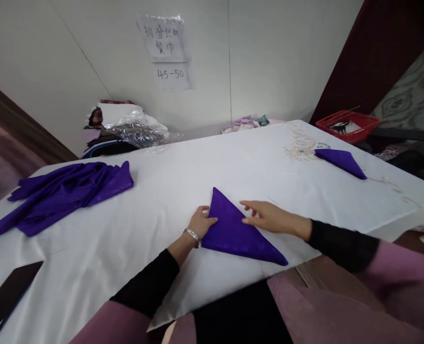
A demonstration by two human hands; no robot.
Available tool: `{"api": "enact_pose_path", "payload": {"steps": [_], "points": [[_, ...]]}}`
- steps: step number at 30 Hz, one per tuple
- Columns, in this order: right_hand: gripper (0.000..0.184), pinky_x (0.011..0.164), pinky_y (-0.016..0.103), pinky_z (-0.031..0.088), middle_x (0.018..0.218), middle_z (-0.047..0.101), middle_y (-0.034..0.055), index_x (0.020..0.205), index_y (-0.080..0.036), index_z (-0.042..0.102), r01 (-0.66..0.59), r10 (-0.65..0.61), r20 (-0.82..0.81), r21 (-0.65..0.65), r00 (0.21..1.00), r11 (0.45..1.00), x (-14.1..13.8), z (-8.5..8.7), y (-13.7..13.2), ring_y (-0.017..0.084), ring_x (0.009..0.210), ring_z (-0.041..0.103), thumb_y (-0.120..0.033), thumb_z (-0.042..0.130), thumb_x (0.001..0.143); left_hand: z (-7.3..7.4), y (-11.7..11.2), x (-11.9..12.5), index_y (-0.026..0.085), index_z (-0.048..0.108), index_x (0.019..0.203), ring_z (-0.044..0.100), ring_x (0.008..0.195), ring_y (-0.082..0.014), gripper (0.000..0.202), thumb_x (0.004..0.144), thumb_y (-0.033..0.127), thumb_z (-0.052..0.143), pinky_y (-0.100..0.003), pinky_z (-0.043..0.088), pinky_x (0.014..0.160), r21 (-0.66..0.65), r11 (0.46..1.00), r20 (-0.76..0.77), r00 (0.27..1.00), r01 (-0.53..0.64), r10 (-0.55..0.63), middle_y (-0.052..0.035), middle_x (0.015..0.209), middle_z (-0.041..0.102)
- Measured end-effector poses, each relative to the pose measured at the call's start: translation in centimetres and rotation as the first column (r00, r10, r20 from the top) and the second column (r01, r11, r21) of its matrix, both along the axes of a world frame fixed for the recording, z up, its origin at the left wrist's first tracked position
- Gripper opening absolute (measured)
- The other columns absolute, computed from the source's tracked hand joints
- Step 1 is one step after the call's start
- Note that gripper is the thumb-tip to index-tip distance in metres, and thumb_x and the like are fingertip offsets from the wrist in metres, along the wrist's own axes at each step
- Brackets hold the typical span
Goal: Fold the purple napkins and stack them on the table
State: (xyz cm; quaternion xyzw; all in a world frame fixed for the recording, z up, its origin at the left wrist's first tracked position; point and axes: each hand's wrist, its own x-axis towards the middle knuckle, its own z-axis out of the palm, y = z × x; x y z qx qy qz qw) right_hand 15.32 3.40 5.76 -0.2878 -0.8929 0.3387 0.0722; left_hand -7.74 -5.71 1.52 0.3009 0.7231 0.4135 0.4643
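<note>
A purple cloth napkin (233,229), folded into a triangle, lies in front of me on the white-covered table. My left hand (200,223) is at its left edge, with the thumb on top of the cloth and the other fingers curled at the side, pinching it. Over the napkin's sloping right edge, my right hand (264,216) hovers with thumb and fingers apart, holding nothing. Another folded purple napkin (341,162) rests at the far right. To the left is a loose heap of purple napkins (71,196).
The white tablecloth (154,191) has embroidery at the right. Clothes and clear plastic (133,124) are piled at the back left. A red basket (351,131) stands beyond the right corner. A dark flat object (11,296) lies at the near left. Paper signs (167,48) hang on the wall.
</note>
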Motion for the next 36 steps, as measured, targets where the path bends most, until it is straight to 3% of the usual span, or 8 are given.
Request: {"api": "enact_pose_path", "payload": {"steps": [8,14,20,26,28,31,34,36], "points": [[0.066,0.089,0.042,0.046,0.124,0.055,0.0124,0.144,-0.022,0.028,0.177,-0.174,0.049,-0.048,0.983,0.983,7.6,-3.3,-8.7,0.025,0.105,0.057,-0.033,0.053,0.084,-0.1,-0.2,0.2,0.017,0.044,0.115,0.062,0.054,-0.0148,0.054,0.067,0.01,0.069,-0.026,0.051,0.052,0.005,1.0,-0.014,1.0,-0.017,0.018,0.0037,0.064,0.062],[0.063,0.088,0.042,0.047,0.113,0.063,0.0078,0.139,-0.022,0.038,0.229,-0.236,-0.069,-0.095,0.969,0.969,7.0,-4.3,-5.1,0.024,0.101,0.059,-0.018,0.052,0.077,0.8,-2.0,0.3,0.016,0.042,0.121,0.065,0.059,-0.016,0.064,0.065,0.011,0.072,-0.027,0.054,0.057,0.001,1.0,0.016,1.0,-0.013,0.013,0.0,0.071,0.067],[0.053,0.083,0.042,0.05,0.105,0.063,0.0123,0.132,-0.016,0.048,0.21,-0.222,0.018,0.247,0.975,0.946,6.9,-2.2,0.7,0.026,0.093,0.061,-0.016,0.05,0.078,1.3,-4.1,1.5,0.021,0.008,0.142,0.059,0.041,-0.016,0.102,0.065,0.021,0.075,-0.027,0.05,0.043,-0.099,0.995,0.052,0.999,0.011,-0.006,0.0062,0.054,0.06],[0.048,0.106,0.048,0.033,0.139,0.044,0.0099,0.137,-0.021,0.041,0.054,-0.009,-0.097,0.477,0.995,0.877,3.8,-1.7,-4.6,0.026,0.13,0.036,-0.025,0.043,0.09,1.8,-4.6,0.4,0.016,0.003,0.144,0.062,0.05,-0.0184,0.091,0.077,0.026,0.063,-0.03,0.052,0.052,-0.149,0.986,-0.188,0.977,0.069,-0.097,0.0015,0.06,0.063],[0.052,0.109,0.05,0.027,0.144,0.037,0.01,0.14,-0.02,0.037,-0.032,0.077,-0.076,0.477,0.994,0.878,2.3,-2.0,-6.8,0.026,0.136,0.027,-0.036,0.044,0.091,2.2,-4.8,-0.4,0.014,0.014,0.143,0.066,0.063,-0.0223,0.08,0.08,0.033,0.059,-0.035,0.053,0.062,-0.129,0.989,-0.519,0.845,0.073,-0.13,-0.004,0.071,0.067],[0.063,0.111,0.052,0.021,0.147,0.031,0.0134,0.141,-0.015,0.034,-0.042,0.072,-0.041,0.491,0.997,0.87,0.3,-2.9,-8.1,0.028,0.138,0.02,-0.05,0.044,0.09,2.5,-4.8,-0.6,0.014,0.039,0.134,0.063,0.095,-0.0266,0.054,0.087,0.039,0.048,-0.041,0.048,0.086,0.006,0.978,-0.861,0.499,0.209,-0.101,-0.0125,0.097,0.068],[0.07,0.112,0.052,0.018,0.148,0.029,0.0159,0.142,-0.011,0.032,-0.044,0.064,-0.022,0.507,0.998,0.861,-1.0,-3.7,-7.6,0.029,0.139,0.017,-0.056,0.043,0.088,1.8,-3.8,0.5,0.018,0.049,0.128,0.046,0.124,-0.0262,0.043,0.089,0.036,0.044,-0.045,0.027,0.108,-0.003,0.776,-0.929,0.285,0.63,-0.235,-0.0123,0.128,0.056],[0.073,0.112,0.052,0.017,0.147,0.029,0.0167,0.142,-0.01,0.032,-0.048,0.063,-0.014,0.506,0.998,0.861,-1.4,-4.1,-7.0,0.029,0.139,0.017,-0.058,0.042,0.087,0.8,-2.9,1.2,0.02,0.045,0.132,0.03,0.135,-0.0276,0.05,0.087,0.042,0.048,-0.049,0.013,0.113,-0.068,0.647,-0.928,0.189,0.76,-0.32,-0.011,0.142,0.043]]}}
